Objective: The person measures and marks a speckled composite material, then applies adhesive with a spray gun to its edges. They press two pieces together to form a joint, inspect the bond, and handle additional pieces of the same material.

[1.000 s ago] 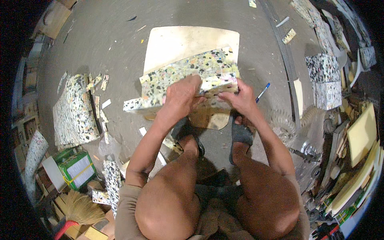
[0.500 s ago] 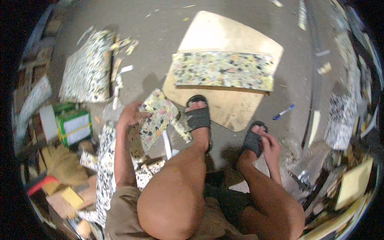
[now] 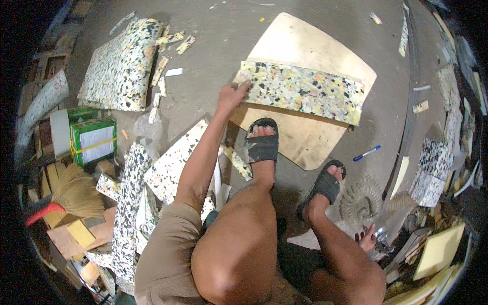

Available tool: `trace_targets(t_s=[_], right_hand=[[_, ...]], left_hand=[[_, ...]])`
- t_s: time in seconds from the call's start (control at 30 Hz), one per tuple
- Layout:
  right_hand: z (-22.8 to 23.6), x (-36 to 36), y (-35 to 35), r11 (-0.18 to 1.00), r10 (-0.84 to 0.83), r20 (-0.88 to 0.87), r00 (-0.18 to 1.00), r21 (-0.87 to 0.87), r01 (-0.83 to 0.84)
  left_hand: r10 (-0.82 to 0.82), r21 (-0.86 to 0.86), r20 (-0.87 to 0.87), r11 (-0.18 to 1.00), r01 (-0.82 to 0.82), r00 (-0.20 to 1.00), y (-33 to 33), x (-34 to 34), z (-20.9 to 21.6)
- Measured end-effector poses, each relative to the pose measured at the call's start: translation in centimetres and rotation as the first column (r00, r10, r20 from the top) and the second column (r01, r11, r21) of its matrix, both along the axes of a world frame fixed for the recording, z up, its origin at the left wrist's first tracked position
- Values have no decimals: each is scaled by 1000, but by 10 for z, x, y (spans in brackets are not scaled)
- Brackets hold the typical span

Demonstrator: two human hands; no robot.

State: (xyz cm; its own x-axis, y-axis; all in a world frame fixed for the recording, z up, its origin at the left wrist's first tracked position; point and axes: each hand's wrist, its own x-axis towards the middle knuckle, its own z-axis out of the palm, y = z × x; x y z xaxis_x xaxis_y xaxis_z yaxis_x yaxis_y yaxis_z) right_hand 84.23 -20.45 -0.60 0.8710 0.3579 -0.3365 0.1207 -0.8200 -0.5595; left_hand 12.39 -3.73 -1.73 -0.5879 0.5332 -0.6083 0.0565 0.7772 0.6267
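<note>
While the speckled foam strip point(image 3: 305, 91) lies flat on the pale wooden board point(image 3: 307, 38), its left end is touched by the person's left grip point(image 3: 233, 97). Whether that grip pinches the foam or merely rests upon it cannot be determined. The strip runs slantwise, its lower right corner reaching the board's right edge.

For sound handling, in my judgement, pressure at that end should be light and even: a hard squeeze would distort the foam, and a sideways pull would skew it. The far end, lacking a hand, appears the likelier to swing.

The right grip point(image 3: 367, 239), partly hidden by the right leg point(image 3: 333, 229), is beside a shiny metal object point(image 3: 381, 235); whether it is clenched on anything cannot be confirmed.

The left sandal point(image 3: 262, 150) overlaps the board's lower edge in this view; steady footing there is advisable. A blue pen point(image 3: 367, 153) lies right of the board; a thick foam slab point(image 3: 119, 66) lies well to its left.
</note>
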Motion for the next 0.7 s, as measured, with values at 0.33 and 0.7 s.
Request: trace_targets(t_s=[0.33, 0.7], right_hand=[[-10, 27, -6, 996, -79, 603, 794, 14, 89], [-21, 33, 6, 970, 22, 629, 777, 173, -168]], left_hand=[[-59, 367, 650, 897, -246, 757, -14, 2, 17], [-256, 687, 572, 669, -285, 779, -6, 26, 115]])
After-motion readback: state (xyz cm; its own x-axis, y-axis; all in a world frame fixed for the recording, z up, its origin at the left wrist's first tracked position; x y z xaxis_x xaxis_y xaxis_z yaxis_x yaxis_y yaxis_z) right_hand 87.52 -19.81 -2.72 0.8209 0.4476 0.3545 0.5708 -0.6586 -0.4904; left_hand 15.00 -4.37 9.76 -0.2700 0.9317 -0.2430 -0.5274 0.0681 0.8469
